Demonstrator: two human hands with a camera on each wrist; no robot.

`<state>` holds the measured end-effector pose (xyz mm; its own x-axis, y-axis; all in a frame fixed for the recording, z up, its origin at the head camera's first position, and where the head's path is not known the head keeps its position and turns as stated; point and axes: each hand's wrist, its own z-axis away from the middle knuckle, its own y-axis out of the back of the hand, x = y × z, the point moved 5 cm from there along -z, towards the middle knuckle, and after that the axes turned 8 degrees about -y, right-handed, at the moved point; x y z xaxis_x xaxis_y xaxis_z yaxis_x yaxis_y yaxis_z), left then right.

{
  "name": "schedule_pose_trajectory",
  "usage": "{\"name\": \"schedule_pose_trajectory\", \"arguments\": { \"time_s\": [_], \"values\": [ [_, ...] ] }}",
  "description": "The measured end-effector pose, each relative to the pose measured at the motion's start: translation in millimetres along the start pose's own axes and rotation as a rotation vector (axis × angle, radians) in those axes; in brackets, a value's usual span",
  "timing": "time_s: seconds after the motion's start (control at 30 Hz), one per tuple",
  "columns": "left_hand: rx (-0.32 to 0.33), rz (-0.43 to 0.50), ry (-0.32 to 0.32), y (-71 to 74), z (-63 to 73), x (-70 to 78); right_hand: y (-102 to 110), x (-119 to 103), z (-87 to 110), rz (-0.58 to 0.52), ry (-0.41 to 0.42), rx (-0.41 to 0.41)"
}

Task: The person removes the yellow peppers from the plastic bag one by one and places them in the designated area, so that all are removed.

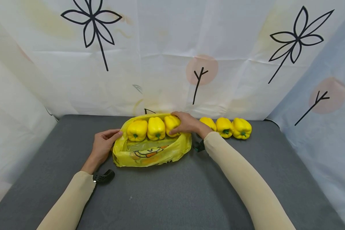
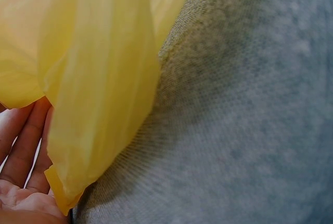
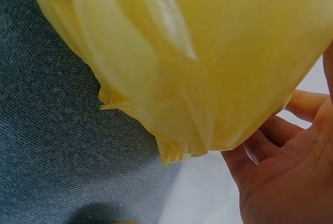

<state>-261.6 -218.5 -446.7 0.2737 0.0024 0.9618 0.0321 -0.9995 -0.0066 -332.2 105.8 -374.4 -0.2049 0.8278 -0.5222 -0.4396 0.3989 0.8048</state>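
Observation:
A yellow plastic bag (image 1: 152,156) lies on its base with its mouth spread wide. Three yellow bell peppers (image 1: 156,128) stand in a row inside it along the back. At the bag's left edge, my left hand (image 1: 102,145) grips the rim, thumb over the top; in the left wrist view the fingers (image 2: 23,146) are outside the film. My right hand (image 1: 188,123) holds the back right rim, its thumb inside by the rightmost pepper (image 1: 172,124) and its fingers (image 3: 278,130) outside the film.
Three more yellow bell peppers (image 1: 225,127) stand in a row to the right of the bag, partly behind the right wrist. The dark grey table (image 1: 172,201) ends at a printed white curtain (image 1: 166,80) behind. Curtains also hang at both sides.

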Motion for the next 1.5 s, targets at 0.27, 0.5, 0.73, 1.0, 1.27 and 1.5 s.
{"name": "schedule_pose_trajectory", "arguments": {
  "time_s": [0.27,0.5,0.73,1.0,1.27,1.5],
  "values": [
    [0.003,-0.015,0.012,-0.9,0.2,0.6,-3,4,1.2,-0.047,0.000,-0.005],
    [0.002,-0.020,0.009,-0.9,0.2,1.3,-6,5,3.5,-0.086,0.022,0.011],
    [0.007,-0.037,0.013,-0.7,0.4,1.1,-6,5,6.7,-0.081,0.062,0.059],
    [0.009,-0.041,0.001,-0.3,1.8,0.3,4,3,23.3,-0.138,0.083,0.159],
    [0.006,-0.043,0.007,0.9,2.2,-0.7,18,1,42.7,-0.230,0.139,0.256],
    [0.006,-0.042,0.008,0.7,2.2,0.1,24,3,58.2,-0.293,0.168,0.300]
  ]
}}
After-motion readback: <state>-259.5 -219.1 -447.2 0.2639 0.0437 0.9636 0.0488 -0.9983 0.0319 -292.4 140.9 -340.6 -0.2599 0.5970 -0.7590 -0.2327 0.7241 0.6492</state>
